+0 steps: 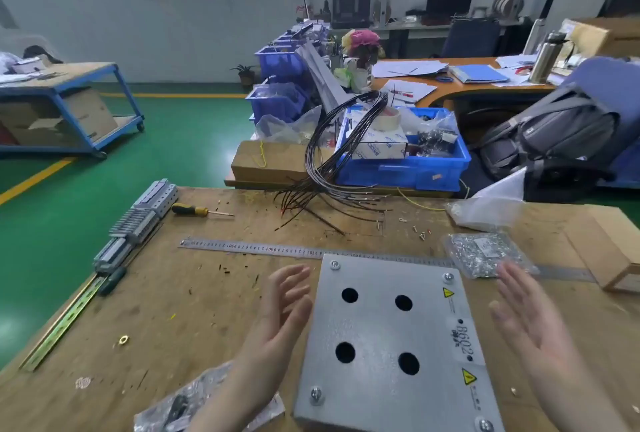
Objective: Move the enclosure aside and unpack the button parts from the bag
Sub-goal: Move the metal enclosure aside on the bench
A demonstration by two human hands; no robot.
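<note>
A person's head-worn camera looks down on a wooden tabletop (207, 293). A grey metal enclosure (394, 341) with four round holes in its lid and a screw at each corner lies flat near the front edge, at the 6 o'clock side of the view. The left hand (284, 307) hovers just beside its 9 o'clock edge, fingers spread and empty; the right hand (526, 314) hovers near its 3 o'clock edge, likewise spread and holding nothing. Neither clearly touches the box. A clear plastic bag (187, 404) with dark parts inside lies at 7 o'clock, partly under the left forearm. Judging from this, the first step is in hand: both palms need to close on the enclosure's sides and shift it clear before the bag is opened.
</note>
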